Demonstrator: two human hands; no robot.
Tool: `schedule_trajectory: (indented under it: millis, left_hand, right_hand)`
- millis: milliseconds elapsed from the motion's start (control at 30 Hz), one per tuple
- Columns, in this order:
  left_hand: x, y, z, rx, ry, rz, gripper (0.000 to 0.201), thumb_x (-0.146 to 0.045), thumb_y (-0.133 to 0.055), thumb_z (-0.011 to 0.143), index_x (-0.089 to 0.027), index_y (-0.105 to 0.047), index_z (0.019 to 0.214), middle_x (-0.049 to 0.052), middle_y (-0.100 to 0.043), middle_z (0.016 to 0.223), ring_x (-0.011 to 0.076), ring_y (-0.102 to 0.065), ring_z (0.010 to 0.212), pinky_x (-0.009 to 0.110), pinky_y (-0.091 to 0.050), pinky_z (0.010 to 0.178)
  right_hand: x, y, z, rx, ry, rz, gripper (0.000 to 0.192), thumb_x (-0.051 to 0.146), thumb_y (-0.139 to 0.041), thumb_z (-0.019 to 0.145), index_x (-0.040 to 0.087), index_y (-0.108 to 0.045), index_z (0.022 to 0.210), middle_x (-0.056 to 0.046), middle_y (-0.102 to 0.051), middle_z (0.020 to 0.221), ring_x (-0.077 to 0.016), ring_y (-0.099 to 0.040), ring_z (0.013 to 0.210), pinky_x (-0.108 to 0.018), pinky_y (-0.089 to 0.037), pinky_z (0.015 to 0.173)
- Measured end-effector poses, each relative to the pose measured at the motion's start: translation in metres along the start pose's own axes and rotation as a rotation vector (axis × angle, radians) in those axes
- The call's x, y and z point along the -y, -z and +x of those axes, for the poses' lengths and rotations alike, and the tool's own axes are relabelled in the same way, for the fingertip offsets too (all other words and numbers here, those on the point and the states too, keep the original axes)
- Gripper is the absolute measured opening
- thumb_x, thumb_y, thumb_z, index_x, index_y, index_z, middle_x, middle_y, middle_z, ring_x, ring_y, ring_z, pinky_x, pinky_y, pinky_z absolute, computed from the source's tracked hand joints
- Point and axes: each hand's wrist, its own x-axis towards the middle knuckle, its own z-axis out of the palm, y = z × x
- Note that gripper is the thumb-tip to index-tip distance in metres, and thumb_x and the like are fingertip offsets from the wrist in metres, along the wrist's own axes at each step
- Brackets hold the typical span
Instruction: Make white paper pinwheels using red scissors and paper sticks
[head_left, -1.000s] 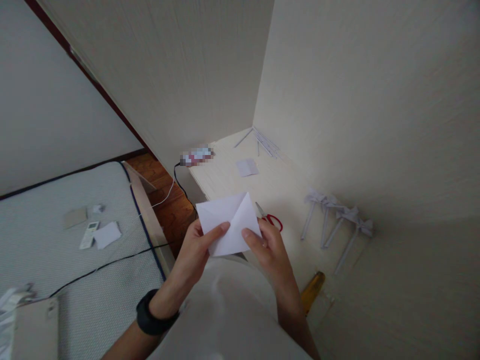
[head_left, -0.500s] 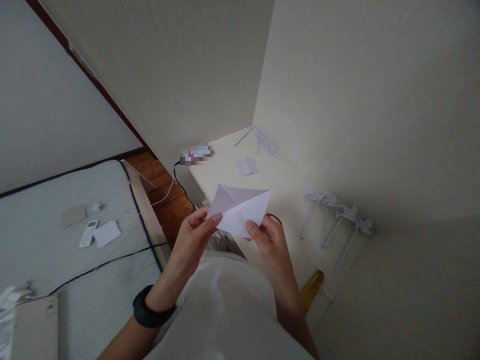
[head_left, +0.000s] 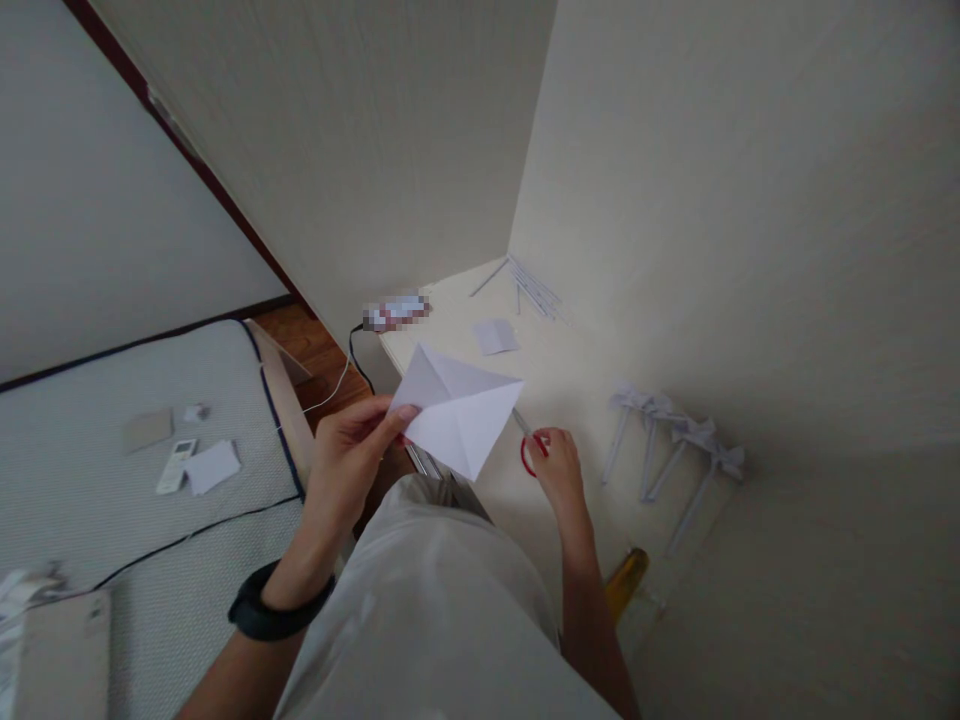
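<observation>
A creased white square of paper is pinched at its left corner by my left hand, thumb on top. It is held up above the table's edge, with fold lines crossing at its middle. On the right, my right hand has its fingers closed at the red handles of a pair of scissors. The scissors' blades point up and left, partly behind the paper. Further back on the table lies a smaller folded white paper.
Several thin white paper sticks lie in the table's far corner. Several paper pinwheels on sticks lean along the right wall. A yellow object sits near my right forearm. On the bed at left are a remote and white papers.
My right hand has let go of the paper and moved right and down to the scissors. My left hand has shifted left with the paper, which is now turned.
</observation>
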Motion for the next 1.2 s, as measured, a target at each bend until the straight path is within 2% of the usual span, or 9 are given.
schedule_trajectory:
  millis: [167,367,500,633,733,833,933,1067,1200]
  left_hand:
    - [-0.011,0.006,0.001,0.054,-0.051,0.073,0.016,-0.023,-0.068,0.076,-0.018,-0.069,0.061,-0.003,-0.061,0.056,0.0107,-0.052,0.053,0.020,-0.039,0.048]
    - [-0.024,0.008,0.006,0.131,-0.079,0.019,0.005,-0.022,-0.069,0.076,-0.018,-0.071,0.074,0.000,-0.069,0.061,0.0136,-0.061,0.055,0.021,-0.050,0.054]
    - [-0.037,0.010,0.009,0.113,-0.064,-0.088,0.015,-0.021,-0.074,0.075,-0.019,-0.070,0.089,0.000,-0.071,0.060,0.0153,-0.065,0.052,0.022,-0.053,0.051]
    - [-0.045,0.016,0.012,0.095,-0.090,-0.102,0.007,-0.020,-0.077,0.074,-0.018,-0.073,0.079,0.003,-0.074,0.062,0.0163,-0.067,0.052,0.022,-0.055,0.050]
    - [-0.051,0.022,0.015,0.062,-0.119,-0.086,0.003,-0.020,-0.076,0.075,-0.018,-0.075,0.077,0.004,-0.075,0.063,0.0170,-0.069,0.054,0.022,-0.056,0.051]
    - [-0.059,0.030,0.018,0.021,-0.156,-0.055,0.003,-0.019,-0.075,0.077,-0.019,-0.076,0.074,0.003,-0.074,0.061,0.0155,-0.069,0.053,0.020,-0.056,0.052]
    - [-0.072,0.037,0.021,-0.001,-0.190,-0.014,0.005,-0.017,-0.074,0.076,-0.019,-0.076,0.071,0.001,-0.073,0.058,0.0129,-0.067,0.052,0.017,-0.054,0.051]
    - [-0.090,0.042,0.023,-0.025,-0.241,0.054,0.010,-0.016,-0.073,0.075,-0.018,-0.074,0.066,0.001,-0.071,0.056,0.0112,-0.065,0.050,0.016,-0.052,0.050]
    - [-0.102,0.039,0.024,-0.046,-0.267,0.038,0.012,-0.016,-0.072,0.075,-0.019,-0.072,0.064,0.000,-0.070,0.056,0.0106,-0.064,0.050,0.016,-0.051,0.049]
  right_hand:
    - [-0.051,-0.017,-0.001,-0.023,-0.132,-0.242,0.028,0.031,-0.062,0.094,0.016,-0.062,0.118,-0.010,-0.062,0.126,-0.0256,-0.062,0.111,-0.049,-0.051,0.095]
    - [-0.067,-0.034,0.001,-0.059,-0.176,-0.345,0.028,0.030,-0.063,0.093,0.017,-0.062,0.118,-0.010,-0.061,0.128,-0.0270,-0.060,0.115,-0.051,-0.050,0.097]
    - [-0.068,-0.049,0.003,-0.096,-0.132,-0.273,0.026,0.030,-0.063,0.093,0.017,-0.063,0.115,-0.010,-0.061,0.128,-0.0268,-0.059,0.117,-0.050,-0.049,0.099]
    - [-0.076,-0.054,0.006,-0.101,-0.102,-0.121,0.022,0.032,-0.062,0.094,0.017,-0.065,0.110,-0.009,-0.065,0.119,-0.0236,-0.063,0.107,-0.046,-0.052,0.094]
    - [-0.081,-0.052,0.008,-0.088,-0.096,0.038,0.019,0.034,-0.066,0.090,0.017,-0.067,0.097,-0.007,-0.070,0.103,-0.0220,-0.066,0.096,-0.044,-0.052,0.090]
    - [-0.078,-0.052,0.009,-0.069,-0.080,0.240,0.025,0.043,-0.072,0.076,0.019,-0.068,0.083,-0.010,-0.073,0.085,-0.0284,-0.069,0.083,-0.045,-0.055,0.082]
    - [-0.066,-0.054,0.008,-0.016,-0.045,0.451,0.034,0.050,-0.068,0.069,0.019,-0.068,0.083,-0.011,-0.075,0.080,-0.0313,-0.072,0.076,-0.045,-0.058,0.073]
    - [-0.037,-0.050,0.007,0.019,0.021,0.646,0.035,0.049,-0.068,0.069,0.020,-0.067,0.088,-0.011,-0.075,0.087,-0.0302,-0.073,0.082,-0.044,-0.059,0.075]
    - [-0.010,-0.038,0.008,0.061,0.070,0.711,0.030,0.047,-0.063,0.078,0.021,-0.067,0.092,-0.009,-0.073,0.088,-0.0258,-0.071,0.080,-0.041,-0.058,0.076]
